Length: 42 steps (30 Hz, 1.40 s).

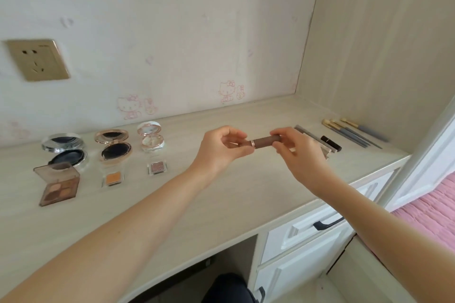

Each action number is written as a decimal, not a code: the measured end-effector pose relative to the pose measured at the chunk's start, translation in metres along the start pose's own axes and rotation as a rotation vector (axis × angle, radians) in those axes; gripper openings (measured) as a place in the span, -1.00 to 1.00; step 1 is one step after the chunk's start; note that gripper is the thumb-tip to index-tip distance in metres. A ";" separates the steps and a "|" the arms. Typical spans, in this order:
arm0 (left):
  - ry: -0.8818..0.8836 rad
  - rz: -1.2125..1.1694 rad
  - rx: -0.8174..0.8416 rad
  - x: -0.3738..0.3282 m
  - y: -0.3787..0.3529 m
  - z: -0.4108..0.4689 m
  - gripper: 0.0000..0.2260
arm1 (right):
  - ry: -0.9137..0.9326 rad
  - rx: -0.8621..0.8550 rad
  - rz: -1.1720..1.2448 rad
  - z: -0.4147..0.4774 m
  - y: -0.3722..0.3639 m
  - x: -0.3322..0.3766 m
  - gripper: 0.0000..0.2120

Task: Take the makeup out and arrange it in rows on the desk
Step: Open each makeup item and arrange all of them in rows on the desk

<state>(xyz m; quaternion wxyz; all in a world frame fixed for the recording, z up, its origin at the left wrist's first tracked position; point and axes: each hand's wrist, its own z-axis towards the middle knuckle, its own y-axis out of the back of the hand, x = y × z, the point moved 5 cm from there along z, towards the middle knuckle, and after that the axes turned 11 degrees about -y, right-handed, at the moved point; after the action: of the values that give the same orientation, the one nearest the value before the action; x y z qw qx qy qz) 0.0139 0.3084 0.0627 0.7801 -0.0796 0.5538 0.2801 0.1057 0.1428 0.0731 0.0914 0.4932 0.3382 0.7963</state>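
Two hands hold one brown lipstick tube point(266, 142) level in the air above the middle of the desk point(221, 204). The left hand point(221, 147) pinches the gold-ringed end and the right hand point(299, 152) curls round the other.

Toward the desk's left edge stand two rows of open cases (lids up). At the back:
- silver compact point(64, 151), dark pad inside
- gold compact point(113, 146), dark pad inside
- white compact point(150, 140)

In front:
- four-pan eyeshadow palette point(59, 186)
- orange pan point(113, 177)
- glittery pan point(157, 167)

Brushes point(354, 131) lie near the back right corner.

Three compacts point(113, 145) behind three palettes point(113, 176) at the desk's point(197, 194) left; pencils point(310, 137), a lipstick point(331, 143), perhaps brushes point(352, 130), far right.
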 end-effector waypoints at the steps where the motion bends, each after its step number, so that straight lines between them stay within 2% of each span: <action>1: -0.001 0.043 0.021 0.000 0.007 -0.006 -0.76 | 0.026 0.007 -0.001 -0.003 -0.005 0.007 -0.79; 6: -0.069 0.273 0.120 -0.004 0.040 -0.037 -0.80 | 0.201 0.092 -0.021 -0.023 -0.036 0.048 -0.77; 12: -0.117 0.506 0.135 -0.004 0.088 -0.076 -0.90 | 0.354 0.191 -0.086 -0.049 -0.077 0.083 -0.79; 17: -0.179 0.723 0.176 -0.002 0.122 -0.104 -0.91 | 0.438 0.289 -0.153 -0.072 -0.109 0.106 -0.77; 23: -0.182 0.827 0.163 0.004 0.152 -0.129 -0.90 | 0.489 0.418 -0.217 -0.096 -0.144 0.128 -0.70; 27: -0.147 0.876 0.164 0.008 0.164 -0.142 -0.88 | 0.505 0.438 -0.306 -0.104 -0.159 0.135 -0.73; 32: -0.136 0.935 0.241 0.011 0.167 -0.152 -0.83 | 0.554 0.456 -0.379 -0.111 -0.174 0.141 -0.75; 37: -0.234 1.131 0.291 0.008 0.165 -0.156 -0.83 | 0.604 0.458 -0.375 -0.117 -0.179 0.149 -0.79; 42: -0.310 1.135 0.297 0.005 0.166 -0.162 -0.86 | 0.750 0.398 -0.483 -0.122 -0.180 0.152 -0.73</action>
<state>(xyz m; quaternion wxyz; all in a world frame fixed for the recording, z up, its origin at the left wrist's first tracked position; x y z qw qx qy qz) -0.2049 0.3779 0.0283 0.5832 0.3795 0.4230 0.5804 -0.1065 0.2967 0.0348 0.0494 0.0876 0.5982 0.7950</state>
